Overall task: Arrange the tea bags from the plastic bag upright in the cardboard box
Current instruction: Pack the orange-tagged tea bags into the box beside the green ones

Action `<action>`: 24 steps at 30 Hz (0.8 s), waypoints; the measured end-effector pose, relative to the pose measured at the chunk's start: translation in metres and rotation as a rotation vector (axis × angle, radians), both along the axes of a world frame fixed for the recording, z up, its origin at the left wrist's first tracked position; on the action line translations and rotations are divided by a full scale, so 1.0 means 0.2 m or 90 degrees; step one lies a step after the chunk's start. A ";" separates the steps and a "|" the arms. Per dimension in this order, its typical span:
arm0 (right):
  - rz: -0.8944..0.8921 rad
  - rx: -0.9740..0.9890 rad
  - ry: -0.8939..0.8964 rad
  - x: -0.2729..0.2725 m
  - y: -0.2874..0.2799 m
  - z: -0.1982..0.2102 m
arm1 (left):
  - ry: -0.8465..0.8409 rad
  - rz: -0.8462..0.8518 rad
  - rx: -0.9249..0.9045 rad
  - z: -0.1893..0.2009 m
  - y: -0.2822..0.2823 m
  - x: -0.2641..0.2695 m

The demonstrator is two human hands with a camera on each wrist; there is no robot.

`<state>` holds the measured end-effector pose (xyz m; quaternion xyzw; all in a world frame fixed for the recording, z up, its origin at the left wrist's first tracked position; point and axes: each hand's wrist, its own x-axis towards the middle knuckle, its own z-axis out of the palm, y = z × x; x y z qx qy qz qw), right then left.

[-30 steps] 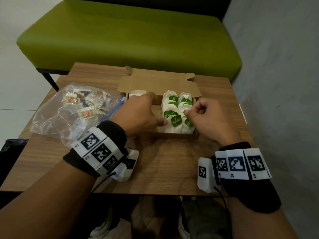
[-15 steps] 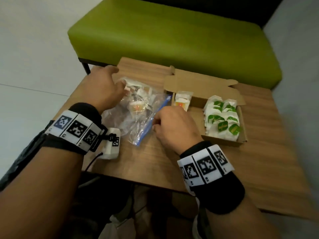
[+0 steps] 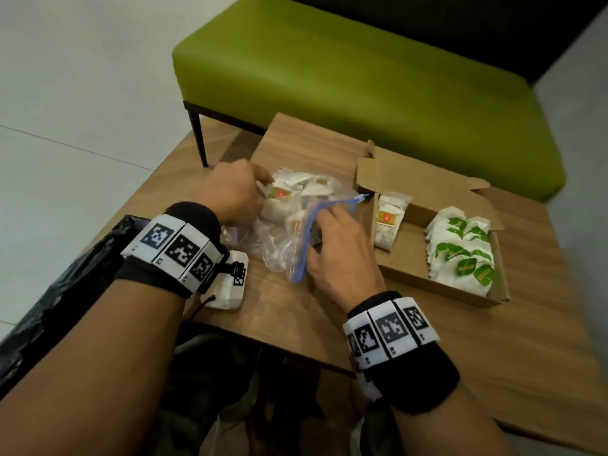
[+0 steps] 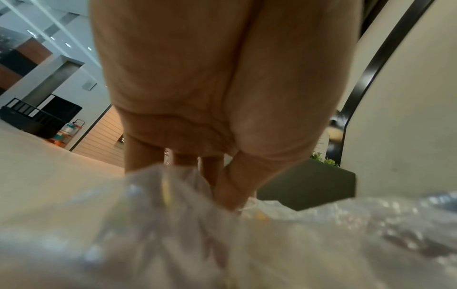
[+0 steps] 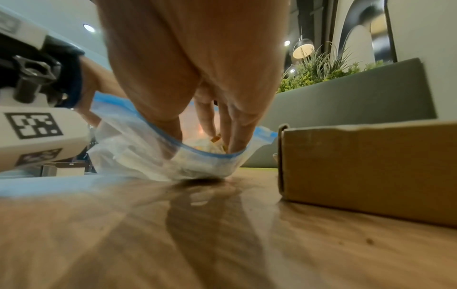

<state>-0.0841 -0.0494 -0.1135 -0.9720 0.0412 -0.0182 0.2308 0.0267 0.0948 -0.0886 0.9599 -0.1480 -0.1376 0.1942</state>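
right hand (image 3: 342, 255) inside plastic bag (image 3: 279, 245)

Both forearms reach forward, each wrist wrapped in a black band with square-patterned white tags. The left hand (image 3: 230, 192) rests on the far side of the plastic bag (image 3: 279, 245), fingers curled onto it. The right hand (image 3: 342, 251) reaches into the bag's mouth, fingers (image 5: 207, 121) pointing down inside.
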 end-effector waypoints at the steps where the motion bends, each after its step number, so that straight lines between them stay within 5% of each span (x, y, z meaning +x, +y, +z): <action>1: 0.001 0.018 0.001 0.00 0.00 0.00 | 0.008 -0.009 0.006 0.00 0.00 0.00; 9: -0.043 -0.058 0.146 0.13 0.03 -0.02 | 0.002 -0.087 0.025 0.00 -0.01 0.00; 17: -0.048 -0.027 0.096 0.18 0.04 -0.08 | -0.008 -0.159 0.011 -0.03 -0.02 0.01; 24: -0.033 -0.040 0.108 0.17 0.05 -0.07 | -0.004 -0.069 -0.043 -0.08 -0.04 0.02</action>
